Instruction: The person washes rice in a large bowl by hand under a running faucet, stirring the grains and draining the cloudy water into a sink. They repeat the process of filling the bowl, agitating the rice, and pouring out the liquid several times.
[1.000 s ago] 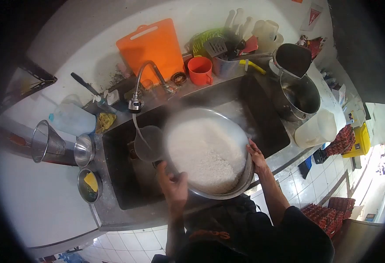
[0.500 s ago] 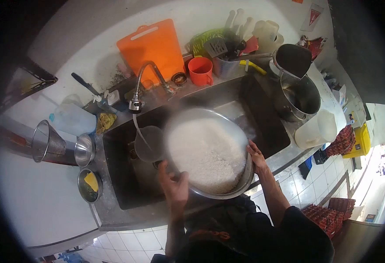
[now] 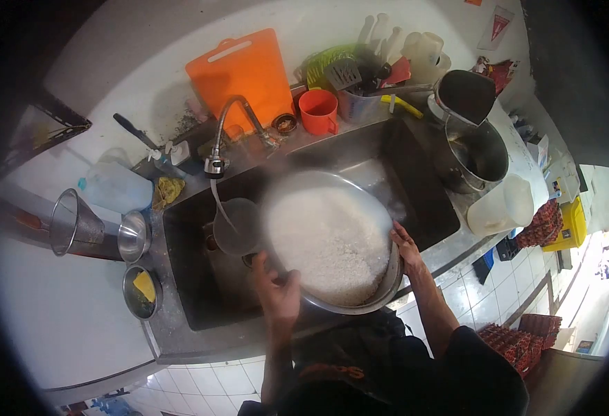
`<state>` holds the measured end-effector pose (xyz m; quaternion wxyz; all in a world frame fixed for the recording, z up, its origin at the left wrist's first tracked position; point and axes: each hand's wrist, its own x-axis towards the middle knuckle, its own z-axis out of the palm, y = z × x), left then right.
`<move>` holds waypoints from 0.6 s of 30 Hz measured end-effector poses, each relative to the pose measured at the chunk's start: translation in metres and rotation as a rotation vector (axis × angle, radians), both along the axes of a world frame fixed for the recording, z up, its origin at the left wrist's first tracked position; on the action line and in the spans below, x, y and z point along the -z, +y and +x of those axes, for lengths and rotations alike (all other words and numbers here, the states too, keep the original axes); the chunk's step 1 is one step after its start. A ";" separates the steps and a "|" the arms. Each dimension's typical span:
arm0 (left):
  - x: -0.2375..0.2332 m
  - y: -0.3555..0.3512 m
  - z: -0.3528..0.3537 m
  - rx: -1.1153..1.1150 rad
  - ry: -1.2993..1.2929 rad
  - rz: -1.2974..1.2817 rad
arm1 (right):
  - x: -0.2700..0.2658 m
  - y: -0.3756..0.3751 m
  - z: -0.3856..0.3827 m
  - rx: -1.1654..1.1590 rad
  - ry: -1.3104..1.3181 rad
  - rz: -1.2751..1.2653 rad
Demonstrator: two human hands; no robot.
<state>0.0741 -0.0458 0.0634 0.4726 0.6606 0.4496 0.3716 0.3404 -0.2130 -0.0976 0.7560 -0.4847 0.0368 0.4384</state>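
Over the sink [image 3: 211, 298], the basin [image 3: 382, 295] is flanked by the left hand [image 3: 277, 298] and right hand [image 3: 407, 249]; rice [image 3: 328, 239] is contained in it. To its left, a jug [image 3: 236, 229] is placed under the tap [image 3: 215, 166]. Behind the sink, a board [image 3: 240, 80] is leaned, with a mug [image 3: 317, 113] set to its right. Left of the sink, a sponge [image 3: 144, 286] is held in the nearer bowl [image 3: 132, 299]; to the right, a pitcher [image 3: 502, 206] is placed before a pot [image 3: 457, 161]

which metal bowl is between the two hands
The large bowl of white grains, with the right hand on its rim. The other two, the upper small bowl and the lower small bowl holding something yellow, sit left of the sink.
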 end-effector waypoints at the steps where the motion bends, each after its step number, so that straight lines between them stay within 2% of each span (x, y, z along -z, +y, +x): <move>1: 0.002 0.000 0.001 0.001 0.000 0.000 | -0.002 0.000 0.000 0.001 0.000 0.000; 4: -0.002 0.000 0.003 0.011 -0.065 0.054 | -0.012 0.001 -0.001 -0.012 0.010 -0.043; 6: -0.014 -0.002 0.004 0.029 -0.102 -0.119 | -0.017 0.003 -0.003 -0.013 -0.003 -0.080; 10: -0.015 -0.001 0.002 0.026 0.003 -0.121 | -0.006 0.001 0.000 -0.021 0.012 -0.022; 12: -0.006 0.001 0.003 0.048 -0.006 0.045 | -0.004 0.000 0.000 -0.020 0.007 -0.051; 15: -0.014 -0.002 0.004 0.037 -0.061 -0.068 | -0.004 0.001 -0.001 0.005 0.030 0.018; 18: -0.017 -0.003 0.005 0.043 -0.064 -0.070 | -0.002 0.001 0.000 0.000 0.022 -0.003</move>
